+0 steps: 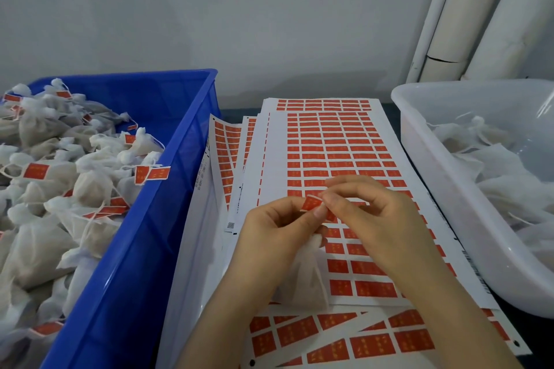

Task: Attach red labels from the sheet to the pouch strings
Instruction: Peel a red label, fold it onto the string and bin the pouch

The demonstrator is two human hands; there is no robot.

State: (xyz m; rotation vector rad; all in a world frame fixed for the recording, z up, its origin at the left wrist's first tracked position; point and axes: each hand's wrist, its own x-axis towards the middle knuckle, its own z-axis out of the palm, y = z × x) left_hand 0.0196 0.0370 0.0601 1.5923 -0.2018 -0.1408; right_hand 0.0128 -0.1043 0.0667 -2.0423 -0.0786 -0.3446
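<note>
A red label (311, 204) is pinched between the fingertips of my left hand (278, 234) and my right hand (377, 219), just above the top label sheet (335, 147). A white mesh pouch (305, 275) hangs below my left hand and lies on the sheet; its string is hidden by my fingers. The sheet carries rows of red labels, with several gaps in the left columns.
A blue crate (168, 189) on the left holds several pouches with red labels on their strings. A white tub (443, 189) on the right holds unlabelled pouches. More label sheets (329, 335) lie underneath, fanned out. White pipes (467, 9) stand at the back right.
</note>
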